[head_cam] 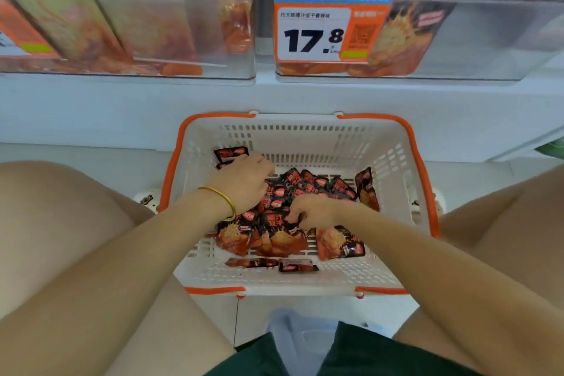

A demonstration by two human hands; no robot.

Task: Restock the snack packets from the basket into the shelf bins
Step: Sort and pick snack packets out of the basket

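Clear shelf bins (183, 40) are standing above the white basket (305, 137). Snack packets (335, 186) are lying inside it. The left hand (244, 183) is curling round some; the right hand (314, 210) is pinching one.

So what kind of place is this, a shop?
Most likely a shop, at the snack shelves. A price tag reading 17.8 hangs on a clear shelf bin of packets, and a white shopping basket with orange handles holds more snack packets.
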